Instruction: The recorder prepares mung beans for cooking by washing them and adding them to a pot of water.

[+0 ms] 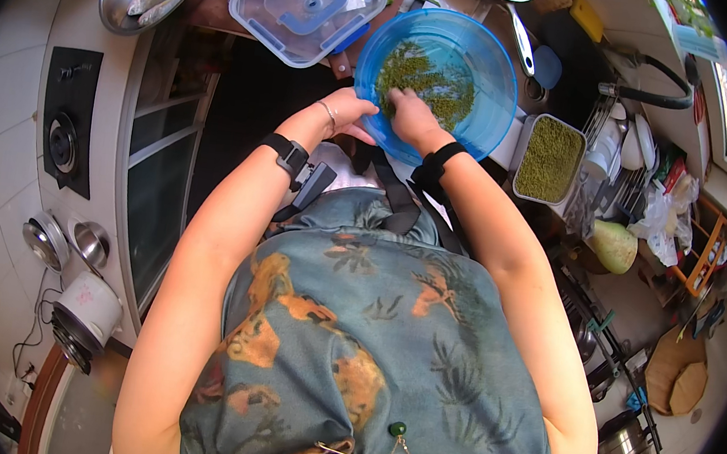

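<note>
A blue translucent plastic basin (pixel 495 84) stands before me, with small green grains, possibly mung beans, spread over its bottom. My left hand (pixel 347 113) grips the basin's near left rim, thumb on the edge and fingers outside. Inside the basin, my right hand (pixel 413 118) reaches down into the grains; its fingertips are partly hidden, so whether they close on any cannot be told. To the right of the basin sits a rectangular container (pixel 550 159) filled with similar green grains.
A clear lidded plastic box (pixel 307 5) and a steel bowl (pixel 204 1) of fish lie to the left. Beyond the basin is a small pan (pixel 522 41). A dish rack with crockery (pixel 638 143), a faucet (pixel 656 95) and a green gourd (pixel 612 246) are at the right.
</note>
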`<state>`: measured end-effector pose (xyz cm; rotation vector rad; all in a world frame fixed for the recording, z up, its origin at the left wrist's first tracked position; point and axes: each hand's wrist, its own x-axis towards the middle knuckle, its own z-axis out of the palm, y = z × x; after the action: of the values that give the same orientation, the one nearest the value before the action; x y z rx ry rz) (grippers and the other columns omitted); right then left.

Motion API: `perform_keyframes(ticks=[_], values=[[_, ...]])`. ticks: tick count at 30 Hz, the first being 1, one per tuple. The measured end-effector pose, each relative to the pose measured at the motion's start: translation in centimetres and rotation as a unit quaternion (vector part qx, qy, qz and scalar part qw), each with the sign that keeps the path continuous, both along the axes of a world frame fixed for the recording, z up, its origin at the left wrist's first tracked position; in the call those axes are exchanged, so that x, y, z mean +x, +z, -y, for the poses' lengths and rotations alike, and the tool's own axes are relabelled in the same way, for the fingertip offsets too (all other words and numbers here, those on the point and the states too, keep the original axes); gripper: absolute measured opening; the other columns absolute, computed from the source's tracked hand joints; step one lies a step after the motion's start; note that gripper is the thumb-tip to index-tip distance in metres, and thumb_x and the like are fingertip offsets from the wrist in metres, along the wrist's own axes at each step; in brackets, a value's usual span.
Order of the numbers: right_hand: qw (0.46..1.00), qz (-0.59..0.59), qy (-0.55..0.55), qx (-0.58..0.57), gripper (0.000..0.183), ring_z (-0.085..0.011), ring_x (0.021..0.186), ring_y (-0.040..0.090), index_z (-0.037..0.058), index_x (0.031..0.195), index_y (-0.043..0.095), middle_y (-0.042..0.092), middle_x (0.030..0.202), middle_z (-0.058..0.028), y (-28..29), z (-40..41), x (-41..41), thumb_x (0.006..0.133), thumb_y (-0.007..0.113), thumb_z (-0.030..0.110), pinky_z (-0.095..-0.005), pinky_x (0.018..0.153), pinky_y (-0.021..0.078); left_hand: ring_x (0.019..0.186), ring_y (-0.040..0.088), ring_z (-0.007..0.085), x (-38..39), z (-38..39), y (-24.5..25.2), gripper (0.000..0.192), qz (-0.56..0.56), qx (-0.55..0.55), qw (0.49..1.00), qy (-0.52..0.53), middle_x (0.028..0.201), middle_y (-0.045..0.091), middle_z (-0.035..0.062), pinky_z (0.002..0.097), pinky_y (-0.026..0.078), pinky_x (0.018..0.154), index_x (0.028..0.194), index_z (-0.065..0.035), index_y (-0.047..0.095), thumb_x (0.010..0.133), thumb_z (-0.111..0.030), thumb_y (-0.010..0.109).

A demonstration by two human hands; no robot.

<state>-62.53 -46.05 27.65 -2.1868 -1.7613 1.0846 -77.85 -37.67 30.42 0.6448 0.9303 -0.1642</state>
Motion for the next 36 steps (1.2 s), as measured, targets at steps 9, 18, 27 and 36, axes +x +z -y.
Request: perform_keyframes(ticks=[9, 18, 27, 36], values=[[0.993, 0.091, -0.073, -0.022, 0.040, -0.0403, 0.097, 0.057, 0.0106, 0.113, 0.057, 0.051, 0.119, -0.0219, 2.3, -1.8, 4.8, 0.074, 0.051, 0.004, -0.0433, 0.087, 0.0461, 0.088, 0.065, 0.0285, 0.0, 0.0, -0.1, 0.029, 0.004, -0.003, 1.000, -0.014, 0.103, 0.061, 0.0165, 0.0398, 0.058, 0.072, 0.115, 0.0021, 0.048, 0.088, -0.008, 0.049], [0.981, 0.131, 0.117, 0.083, 0.051, -0.0375, 0.106, 0.049, 0.0160, 0.124, 0.052, 0.045, 0.120, -0.0162, 0.8, -3.5, 2.2, 0.074, 0.055, 0.006, -0.0462, 0.086, 0.0469, 0.088, 0.065, 0.0297, 0.1, 0.1, -0.2, 0.031, 0.003, -0.011, 1.000, -0.008, 0.102, 0.062, 0.0167, 0.0410, 0.058, 0.071, 0.117, 0.0021, 0.046, 0.087, -0.007, 0.050], [0.947, 0.162, 0.259, -0.103, 0.021, -0.0355, 0.098, 0.056, 0.0087, 0.092, 0.067, 0.057, 0.106, -0.0138, 1.2, 1.7, 4.0, 0.079, 0.051, 0.012, -0.0421, 0.080, 0.0496, 0.087, 0.065, 0.0304, 0.0, 0.0, -0.5, 0.030, 0.003, -0.020, 1.000, -0.004, 0.102, 0.061, 0.0173, 0.0418, 0.058, 0.071, 0.115, 0.0045, 0.048, 0.088, -0.006, 0.050], [0.976, 0.158, -0.143, -0.054, 0.053, -0.0465, 0.097, 0.056, 0.0003, 0.125, 0.040, 0.036, 0.123, -0.0323, 1.1, -1.8, 8.0, 0.074, 0.056, 0.003, -0.0447, 0.088, 0.0469, 0.088, 0.065, 0.0304, 0.2, 0.3, -0.3, 0.031, 0.016, -0.014, 1.000, -0.008, 0.105, 0.061, 0.0191, 0.0414, 0.057, 0.073, 0.117, 0.0059, 0.048, 0.088, -0.008, 0.049]])
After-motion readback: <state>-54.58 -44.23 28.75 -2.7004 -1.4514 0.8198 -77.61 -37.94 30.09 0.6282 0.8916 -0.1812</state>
